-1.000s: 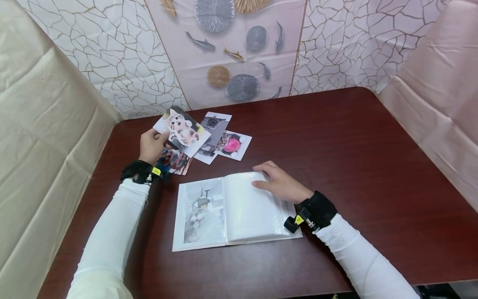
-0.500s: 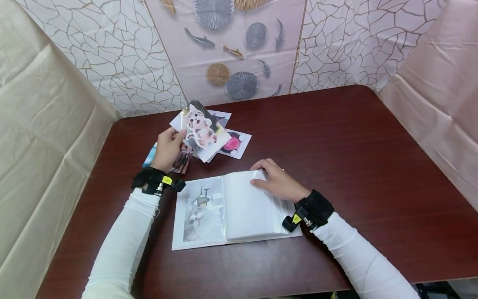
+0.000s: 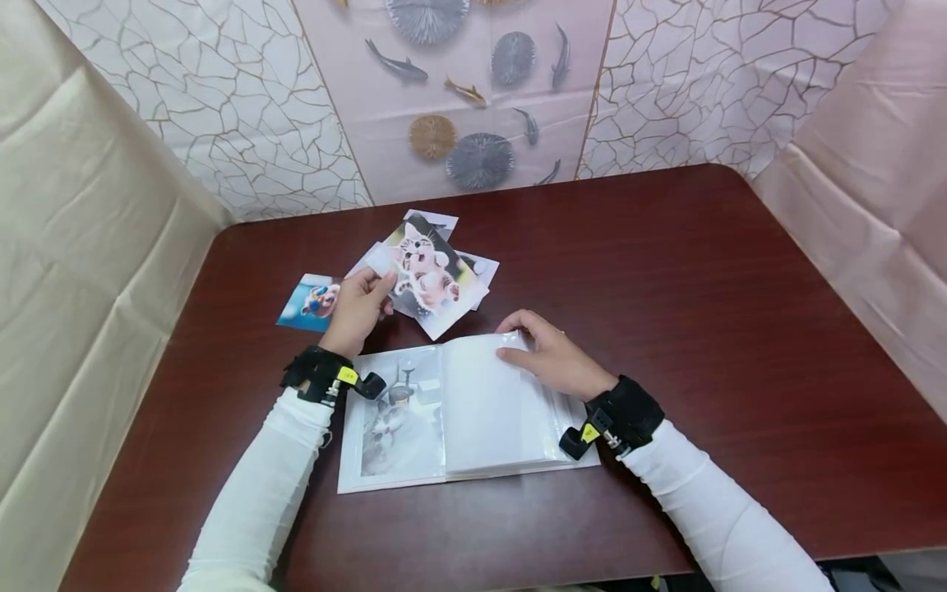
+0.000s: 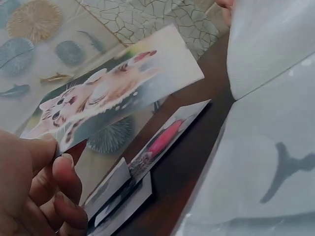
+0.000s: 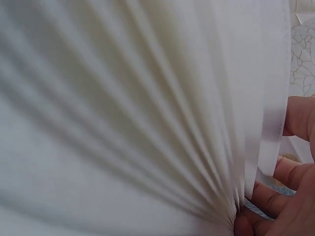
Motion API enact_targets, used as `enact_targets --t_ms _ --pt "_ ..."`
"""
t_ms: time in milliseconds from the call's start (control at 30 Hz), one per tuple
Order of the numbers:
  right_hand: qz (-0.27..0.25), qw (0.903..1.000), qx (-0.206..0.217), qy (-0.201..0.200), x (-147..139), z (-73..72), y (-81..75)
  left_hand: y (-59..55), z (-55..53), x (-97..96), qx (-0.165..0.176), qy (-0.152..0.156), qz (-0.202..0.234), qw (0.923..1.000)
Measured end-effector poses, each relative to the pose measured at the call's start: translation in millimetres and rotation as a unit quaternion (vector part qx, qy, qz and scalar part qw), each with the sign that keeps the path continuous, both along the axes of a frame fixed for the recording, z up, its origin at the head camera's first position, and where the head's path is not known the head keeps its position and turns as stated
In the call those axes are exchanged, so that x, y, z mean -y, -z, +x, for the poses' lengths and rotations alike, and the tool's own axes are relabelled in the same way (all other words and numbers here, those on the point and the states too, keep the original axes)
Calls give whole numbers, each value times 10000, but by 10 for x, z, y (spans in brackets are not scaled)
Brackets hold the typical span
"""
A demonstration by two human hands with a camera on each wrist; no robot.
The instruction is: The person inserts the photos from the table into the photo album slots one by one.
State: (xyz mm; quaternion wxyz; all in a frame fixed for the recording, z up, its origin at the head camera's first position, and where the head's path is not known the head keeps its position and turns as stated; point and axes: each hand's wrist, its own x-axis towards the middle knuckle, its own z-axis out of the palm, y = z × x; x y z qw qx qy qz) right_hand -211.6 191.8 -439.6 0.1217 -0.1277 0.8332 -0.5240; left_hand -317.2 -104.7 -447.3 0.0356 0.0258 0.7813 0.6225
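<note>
My left hand (image 3: 355,308) pinches a glossy photo print (image 3: 429,275) of a kitten by its near-left corner. In the left wrist view the thumb lies over one corner of that kitten photo (image 4: 103,91), and the rest is raised above other prints. An open white photo album (image 3: 481,419) lies in front of me. Its left page holds a pale grey picture (image 3: 399,419); the facing page is blank white. At the album's top edge my right hand (image 3: 551,358) grips the pages, thumb on the near side. Fanned page edges (image 5: 162,108) fill the right wrist view, beside the fingers (image 5: 290,172).
Several photo prints lie overlapped beneath the kitten photo, including one with a pink shape (image 4: 165,137). A blue print (image 3: 305,306) lies left of my left hand. The dark red-brown table (image 3: 703,329) extends to the right, with patterned cloth (image 3: 473,99) behind it.
My left hand has moved right and nearer the album with the kitten photo, uncovering the blue print at its left. The right hand has stayed at the album's top edge.
</note>
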Motion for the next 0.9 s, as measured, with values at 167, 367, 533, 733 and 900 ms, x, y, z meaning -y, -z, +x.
enact_targets --t_ms 167,367,533,733,900 --pt "-117 9999 -48 20 0 -4 -15 -4 -7 -59 20 131 130 9998" --pt "-202 9998 38 48 16 -10 -6 -28 12 -96 135 238 207 9994" --pt "-280 9990 331 143 31 -9 19 -15 29 -104 243 265 167 9992" --pt "63 9986 418 323 32 -2 31 0 32 -123 247 321 226 9989" --pt "277 9985 313 342 42 -24 28 19 31 -111 274 533 348 9976"
